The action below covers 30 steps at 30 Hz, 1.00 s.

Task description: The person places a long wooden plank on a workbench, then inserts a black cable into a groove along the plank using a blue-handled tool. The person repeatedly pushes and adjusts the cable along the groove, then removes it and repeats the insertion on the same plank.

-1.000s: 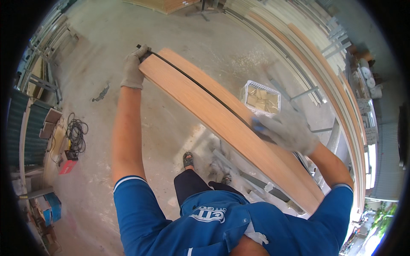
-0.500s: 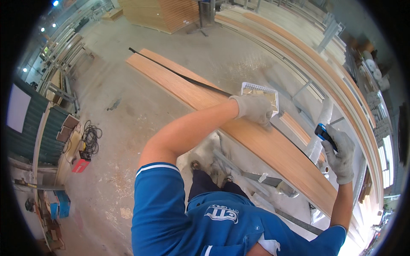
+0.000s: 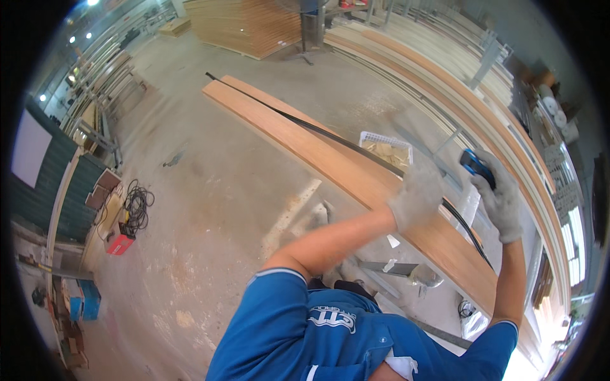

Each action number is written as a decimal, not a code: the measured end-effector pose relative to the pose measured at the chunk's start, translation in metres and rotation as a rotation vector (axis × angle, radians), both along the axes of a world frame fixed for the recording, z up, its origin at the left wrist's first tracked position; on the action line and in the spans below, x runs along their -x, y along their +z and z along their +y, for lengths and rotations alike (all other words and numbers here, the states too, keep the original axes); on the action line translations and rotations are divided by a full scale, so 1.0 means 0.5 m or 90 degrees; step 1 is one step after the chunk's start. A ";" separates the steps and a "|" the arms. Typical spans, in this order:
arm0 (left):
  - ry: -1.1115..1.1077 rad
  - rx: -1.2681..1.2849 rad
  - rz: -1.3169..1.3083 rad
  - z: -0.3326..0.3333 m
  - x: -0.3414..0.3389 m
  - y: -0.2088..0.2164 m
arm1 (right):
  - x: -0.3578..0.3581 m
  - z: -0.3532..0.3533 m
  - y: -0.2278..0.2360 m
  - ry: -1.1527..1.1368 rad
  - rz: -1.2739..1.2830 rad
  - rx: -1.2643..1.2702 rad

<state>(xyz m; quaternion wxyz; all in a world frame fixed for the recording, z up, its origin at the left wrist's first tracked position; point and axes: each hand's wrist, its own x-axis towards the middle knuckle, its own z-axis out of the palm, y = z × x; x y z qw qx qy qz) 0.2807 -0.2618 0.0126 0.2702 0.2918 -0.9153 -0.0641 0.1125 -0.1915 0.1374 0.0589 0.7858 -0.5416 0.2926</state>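
Observation:
Long wood-toned boards (image 3: 298, 138) run diagonally from the far left toward the near right in front of me. A thin black strip (image 3: 330, 135) lies along them and bows slightly beyond my left hand. My gloved left hand (image 3: 416, 195) is over the boards at the strip, smeared by motion, so its fingers and any grip are unclear. To the right, my gloved right hand (image 3: 501, 200) is raised and closed around a small blue-and-black hand tool (image 3: 476, 167), whose exact kind I cannot make out.
Behind the boards stands a white plastic basket (image 3: 381, 137) of small pale pieces. Racks of long strips (image 3: 438, 70) curve along the right. A tall panel stack (image 3: 244, 25) stands at the back. On the left floor are a red box (image 3: 119, 242) and coiled black cable (image 3: 136, 206).
My left hand has moved right and nearer along the boards, away from the basket. My right hand has shifted slightly left and up with the tool. The strip's near part now bows more.

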 end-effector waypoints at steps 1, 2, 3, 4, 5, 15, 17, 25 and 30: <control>0.041 0.027 0.034 0.021 0.007 -0.013 | -0.018 -0.036 -0.005 0.030 -0.025 -0.031; 0.051 0.017 0.056 0.041 0.013 -0.024 | -0.036 -0.074 -0.011 0.046 -0.031 -0.051; 0.061 0.007 0.080 0.056 0.018 -0.033 | -0.058 -0.116 -0.023 0.097 -0.041 -0.068; 0.068 -0.010 0.101 0.068 0.022 -0.039 | -0.085 -0.160 -0.038 0.130 -0.025 -0.070; 0.079 0.001 0.077 0.074 0.024 -0.041 | -0.118 -0.214 -0.054 0.132 0.032 -0.074; -0.037 -0.111 -0.206 0.073 0.044 -0.035 | -0.522 -0.608 -0.176 0.245 0.118 -0.195; -0.054 -0.094 -0.088 0.069 0.048 -0.060 | -0.559 -0.629 -0.177 0.262 0.158 -0.188; -0.099 -0.070 0.092 0.067 0.060 -0.099 | -0.482 -0.585 -0.193 0.390 0.194 -0.111; -0.051 0.026 0.000 0.067 0.046 -0.069 | -0.352 -0.503 -0.221 0.473 0.161 -0.048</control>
